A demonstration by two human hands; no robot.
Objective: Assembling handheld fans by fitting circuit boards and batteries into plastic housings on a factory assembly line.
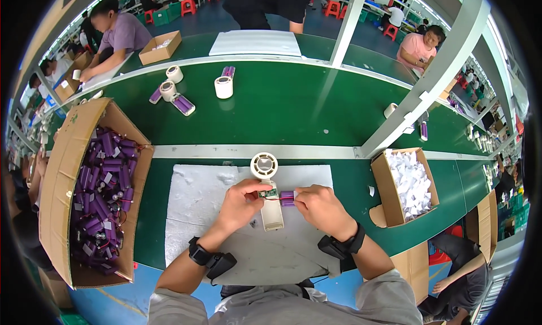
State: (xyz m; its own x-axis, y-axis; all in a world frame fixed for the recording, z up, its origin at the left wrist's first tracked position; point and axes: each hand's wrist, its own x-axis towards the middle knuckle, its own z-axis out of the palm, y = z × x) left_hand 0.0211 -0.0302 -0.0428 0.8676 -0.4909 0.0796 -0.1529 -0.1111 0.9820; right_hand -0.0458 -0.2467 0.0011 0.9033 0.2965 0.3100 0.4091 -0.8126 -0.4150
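A white handheld fan (272,216) lies on the work mat in front of me, its round head pointing away and its handle shell opened. In the shell sits a small green circuit board (270,193). My left hand (243,203) is closed, thumb and fingers pinching the board's left side. A purple battery pack (287,198) is just right of the handle, joined to the board by a thin red wire. My right hand (323,207) is closed on the pack's right end, its fingertips partly hiding it.
On the left stands a big cardboard box (142,206) of purple battery packs. A smaller box (388,198) at the right holds white paper pieces. A pale mat (192,223) covers the green bench. More fans (224,87) lie beyond the metal rail; co-workers sit farther off.
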